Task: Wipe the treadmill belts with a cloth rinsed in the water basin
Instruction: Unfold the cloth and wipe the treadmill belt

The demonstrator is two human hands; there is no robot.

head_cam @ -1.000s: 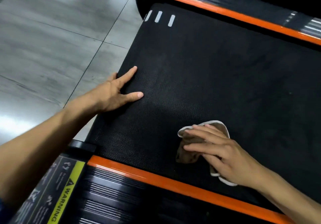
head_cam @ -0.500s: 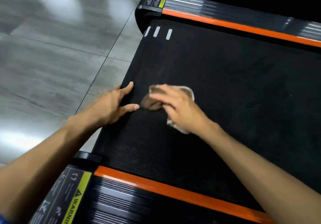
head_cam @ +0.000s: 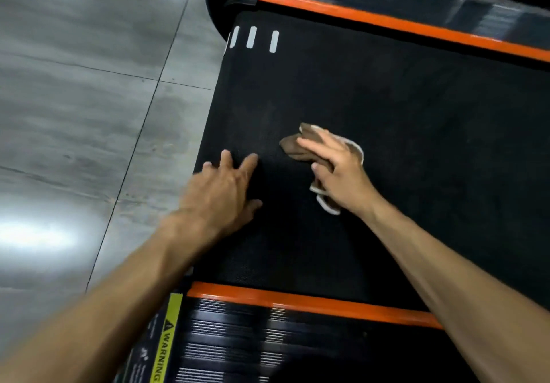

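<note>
Two hands on the belt [head_cam: 416, 144]: right hand [head_cam: 339, 171] presses flat on the cloth [head_cam: 297, 146], left hand [head_cam: 221, 189] flat

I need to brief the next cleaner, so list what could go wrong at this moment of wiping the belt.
1. The left hand lies flat on the belt; if the belt slips under its weight, the person may lurch.
2. The cloth is bunched under the right hand, so it may miss patches.
</note>
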